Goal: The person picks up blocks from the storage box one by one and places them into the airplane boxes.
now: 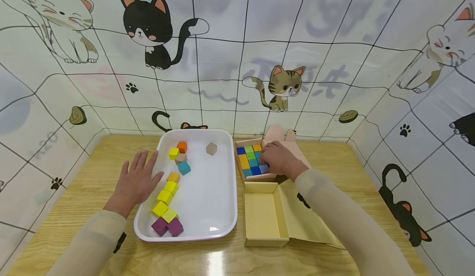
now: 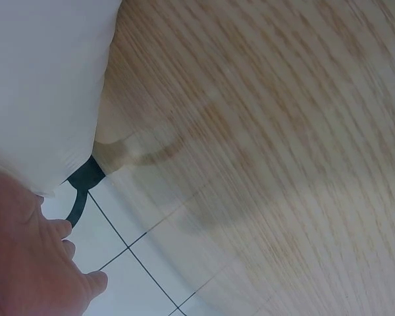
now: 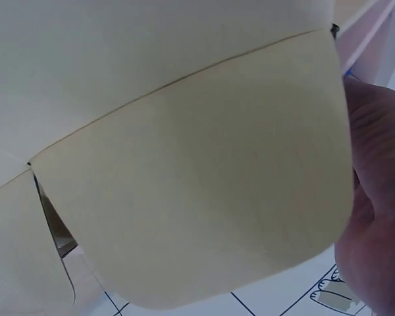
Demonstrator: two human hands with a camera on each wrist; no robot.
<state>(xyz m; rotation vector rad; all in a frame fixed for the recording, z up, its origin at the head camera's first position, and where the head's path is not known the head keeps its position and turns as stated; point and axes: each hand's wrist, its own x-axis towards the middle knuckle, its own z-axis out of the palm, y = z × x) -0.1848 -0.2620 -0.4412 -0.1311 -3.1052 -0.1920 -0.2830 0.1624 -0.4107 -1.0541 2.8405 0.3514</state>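
My left hand (image 1: 136, 181) is spread with straight fingers by the left rim of a white tray (image 1: 208, 201), its thumb reaching over the edge. Inside the tray, a crooked row of coloured cubes runs down the left side: orange, yellow, plain wood, teal (image 1: 184, 168), several more yellow and two purple (image 1: 175, 227). A lone plain wood cube (image 1: 211, 148) lies near the tray's back. My right hand (image 1: 279, 159) reaches into a pinkish box (image 1: 259, 177) of blue, green, teal and orange cubes (image 1: 250, 155). Its fingertips are hidden among the cubes; I cannot tell whether they pinch one.
A yellowish cardboard box (image 1: 262, 214) stands open in front of the cube box, its lid flap (image 1: 308, 222) spread right under my right forearm. Pink flaps (image 1: 274, 133) rise behind the cube box. A cat-print sheet (image 1: 222, 61) surrounds the wooden table (image 1: 92, 177).
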